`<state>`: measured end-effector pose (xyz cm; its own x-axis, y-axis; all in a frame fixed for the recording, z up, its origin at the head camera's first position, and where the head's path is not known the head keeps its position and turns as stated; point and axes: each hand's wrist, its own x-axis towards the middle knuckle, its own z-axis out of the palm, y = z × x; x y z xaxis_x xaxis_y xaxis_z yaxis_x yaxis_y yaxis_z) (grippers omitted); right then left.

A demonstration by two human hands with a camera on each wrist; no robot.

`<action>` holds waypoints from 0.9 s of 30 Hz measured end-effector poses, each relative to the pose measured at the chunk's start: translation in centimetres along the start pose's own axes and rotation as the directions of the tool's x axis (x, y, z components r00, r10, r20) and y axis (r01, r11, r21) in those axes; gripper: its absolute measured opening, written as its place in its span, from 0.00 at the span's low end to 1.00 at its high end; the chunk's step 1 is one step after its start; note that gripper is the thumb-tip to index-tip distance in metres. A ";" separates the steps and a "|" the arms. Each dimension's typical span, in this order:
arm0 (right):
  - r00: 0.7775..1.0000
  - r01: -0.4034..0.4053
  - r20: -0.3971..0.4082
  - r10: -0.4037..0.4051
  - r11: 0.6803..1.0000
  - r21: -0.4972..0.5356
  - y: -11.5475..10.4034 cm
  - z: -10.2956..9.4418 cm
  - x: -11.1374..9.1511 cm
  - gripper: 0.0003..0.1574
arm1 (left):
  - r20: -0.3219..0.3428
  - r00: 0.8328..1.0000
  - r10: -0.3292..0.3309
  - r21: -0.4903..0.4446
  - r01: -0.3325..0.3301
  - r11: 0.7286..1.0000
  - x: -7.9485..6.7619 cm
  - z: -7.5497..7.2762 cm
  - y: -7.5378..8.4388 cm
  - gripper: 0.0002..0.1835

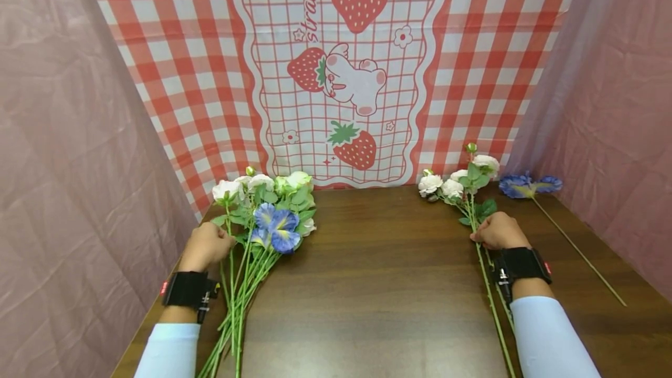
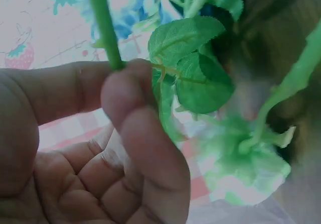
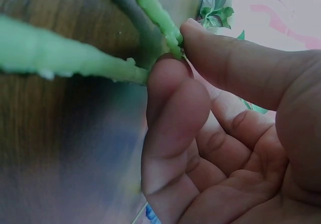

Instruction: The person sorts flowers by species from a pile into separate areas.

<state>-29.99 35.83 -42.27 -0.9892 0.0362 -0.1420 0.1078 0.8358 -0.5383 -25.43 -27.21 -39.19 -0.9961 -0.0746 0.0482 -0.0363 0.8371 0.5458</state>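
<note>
On the left side of the table lies a bunch of artificial flowers with white blooms (image 1: pixel 227 189), a blue iris (image 1: pixel 277 227) and long green stems. My left hand (image 1: pixel 206 245) is at its left edge, pinching one green stem (image 2: pixel 104 25) between thumb and index finger; leaves (image 2: pixel 188 40) hang close by. Over on the right, my right hand (image 1: pixel 499 231) pinches a stem (image 3: pixel 159 15) of the white flowers (image 1: pixel 452 188). A second stem (image 3: pixel 75 58) runs to the index finger; whether it is gripped too, I cannot tell.
Another blue iris (image 1: pixel 531 186) lies apart at the far right, its thin stem slanting toward the front. Brown wooden table (image 1: pixel 367 273) lies between the two groups. A red-checked strawberry cloth (image 1: pixel 346 74) hangs behind, with pinkish curtains (image 1: pixel 614 121) at both sides.
</note>
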 end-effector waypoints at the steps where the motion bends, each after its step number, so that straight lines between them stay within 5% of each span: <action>1: 1.000 -0.002 0.001 0.002 1.000 0.002 0.0 0.0 0.0 0.13 | -0.001 1.000 -0.010 -0.010 0.010 1.000 -0.1 -0.2 0.2 0.24; 18: 1.000 -0.010 -0.003 0.010 1.000 -0.003 0.0 -0.3 0.0 0.14 | -0.116 0.991 0.061 0.009 -0.060 0.998 -1.6 -2.2 3.1 0.18; 27: 1.000 0.009 -0.018 -0.009 0.999 -0.031 -0.1 -0.3 -0.3 0.14 | -0.139 0.983 0.121 -0.019 -0.125 0.992 -2.3 -1.8 5.1 0.13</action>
<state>-29.73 35.89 -41.90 -0.9918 0.0382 -0.1223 0.0962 0.8526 -0.5136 -23.14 -23.74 -34.99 -0.9721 -0.0472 0.2299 0.0900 0.8296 0.5510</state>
